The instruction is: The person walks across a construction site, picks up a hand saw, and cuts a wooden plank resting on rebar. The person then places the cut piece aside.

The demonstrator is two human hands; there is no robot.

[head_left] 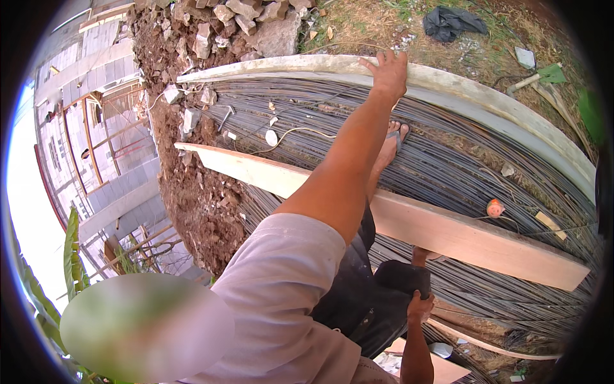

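My left arm stretches out toward the top of the view. With its fingers spread, my left hand (388, 72) rests on a pale, concrete-like edge (473, 88) that looks curved. Lower down, my right hand (420, 307) lies against the knee of my dark trousers (401, 276), its fingers bent over the cloth and partly hidden. Long thin steel rods (441, 163) lie side by side beneath me. A wooden plank (467, 240) crosses over them. One sandalled foot (398, 133) stands on the rods beyond the plank; the other foot is mostly hidden by the knee.
A hammer (226, 118), a white disc (271, 138), an orange-red round object (494, 208) with string and a wood block (551, 226) lie on the rods. Rubble (204, 224), a block building (96, 128) and a black plastic sheet (453, 24) surround them. A blurred oval covers the lower left.
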